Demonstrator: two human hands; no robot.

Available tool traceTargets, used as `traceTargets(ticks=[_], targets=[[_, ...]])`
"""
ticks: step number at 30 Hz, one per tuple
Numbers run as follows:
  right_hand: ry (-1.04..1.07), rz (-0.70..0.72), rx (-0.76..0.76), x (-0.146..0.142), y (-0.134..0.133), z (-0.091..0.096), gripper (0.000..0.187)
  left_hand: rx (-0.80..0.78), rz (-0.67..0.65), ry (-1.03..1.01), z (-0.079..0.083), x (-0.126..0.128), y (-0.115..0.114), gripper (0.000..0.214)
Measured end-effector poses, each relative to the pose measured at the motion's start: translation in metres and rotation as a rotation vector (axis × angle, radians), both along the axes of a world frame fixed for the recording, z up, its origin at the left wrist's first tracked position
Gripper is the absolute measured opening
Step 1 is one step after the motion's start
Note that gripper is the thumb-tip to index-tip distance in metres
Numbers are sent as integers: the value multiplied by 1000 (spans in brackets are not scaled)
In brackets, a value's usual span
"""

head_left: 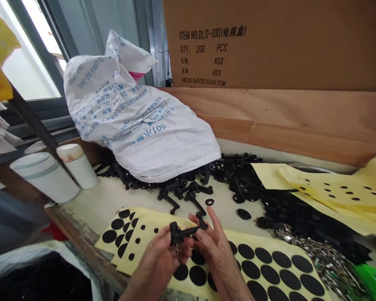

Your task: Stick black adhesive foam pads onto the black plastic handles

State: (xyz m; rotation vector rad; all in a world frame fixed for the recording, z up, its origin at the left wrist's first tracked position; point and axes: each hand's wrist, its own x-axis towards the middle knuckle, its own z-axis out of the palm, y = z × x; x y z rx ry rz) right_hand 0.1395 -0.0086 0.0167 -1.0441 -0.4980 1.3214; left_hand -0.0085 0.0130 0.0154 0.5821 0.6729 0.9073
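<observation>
Just above the yellow pad sheet (253,241), left hand (158,263) and right hand (214,246) pinch one black plastic part (183,232) between them. A slack pinch could drop it among the identical loose parts (238,171).

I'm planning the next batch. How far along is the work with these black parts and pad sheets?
Looks done: the yellow sheets at right show only small dots, large pads gone. In hand: left hand and right hand hold one black plastic part. Seemingly left: the sheet under them has rows of round pads, and a pile of black parts lies by the white sack.
</observation>
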Motion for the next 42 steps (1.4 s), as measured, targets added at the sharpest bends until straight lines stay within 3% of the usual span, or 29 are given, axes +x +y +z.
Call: traceTargets(ticks=[1, 3, 6, 8, 12, 14, 17, 20, 22, 24, 26, 30, 35, 39, 42], targets=[[26, 26, -5, 1, -1, 1, 88, -62, -41, -48, -6, 7, -6, 41], [-5, 37, -13, 6, -2, 4, 92, -36, -80, 21, -15, 17, -11, 38], [-173, 8, 12, 12, -4, 5, 100, 208, -28, 359, -15, 19, -8, 30], [-300, 41, 26, 12, -6, 6, 97, 316, -33, 528, -8, 16, -5, 40], [-521, 106, 38, 7, -10, 3, 86, 311, -253, 430, 7, 16, 0, 34], [-569, 141, 49, 5, -10, 1, 82, 270, -289, 365, 9, 19, 2, 30], [-518, 169, 76, 6, -8, -1, 75, 224, -246, 386, 2, 20, 6, 37], [-504, -53, 70, 14, -5, 1, 64, 206, -151, 415, -8, 17, 11, 42], [-512, -230, 30, 22, -3, 3, 48, 190, -152, 375, -14, 14, 14, 38], [-469, -314, -5, 28, -2, 5, 31, 140, -149, 307, -16, 12, 16, 33], [-427, -298, -31, 28, -4, 6, 25, 87, -89, 253, -17, 13, 17, 29], [-324, -119, -55, 13, -9, 0, 28, 60, 23, 222, -15, 17, 20, 24], [-83, 16, -63, -3, -8, -9, 27, 87, 44, 233, -18, 23, 23, 27], [-6, 45, -63, 0, -5, -10, 29, 142, 7, 286, -19, 26, 21, 28], [-22, 6, -64, 2, -5, -11, 29, 135, 126, 364, -17, 27, 20, 25]])
